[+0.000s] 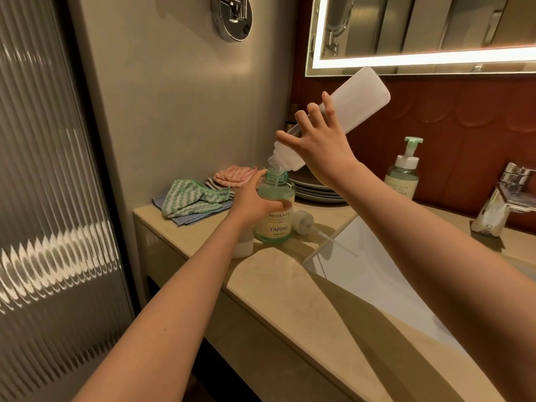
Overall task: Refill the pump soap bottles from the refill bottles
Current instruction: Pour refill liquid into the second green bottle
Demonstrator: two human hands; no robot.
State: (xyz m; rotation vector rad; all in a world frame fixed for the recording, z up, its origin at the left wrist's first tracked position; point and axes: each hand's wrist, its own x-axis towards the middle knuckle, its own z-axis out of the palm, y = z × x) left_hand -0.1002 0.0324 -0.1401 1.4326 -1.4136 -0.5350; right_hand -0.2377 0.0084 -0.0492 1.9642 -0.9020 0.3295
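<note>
i see pour under way: right hand (319, 146) holds refill bottle (356, 94) tipped neck-down, fingers (303, 118) spread wide round it, mouth just over open neck of green pump bottle (275, 216) upright on counter (290, 285). left hand (252, 198) grips its shoulder, fingers wrapped. fill level hard to read. pump head (304, 221) lies beside, not refitted. second pump bottle (403, 172) near faucet (504, 198), still capped, likely next. cloths (194, 198), plates (313, 190) behind; i judge nothing blocks.

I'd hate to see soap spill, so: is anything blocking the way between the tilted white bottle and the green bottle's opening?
Nothing visible does. The green bottle has its neck open, the pump lies on the counter beside it, and the white bottle tips its mouth above that neck.
</note>
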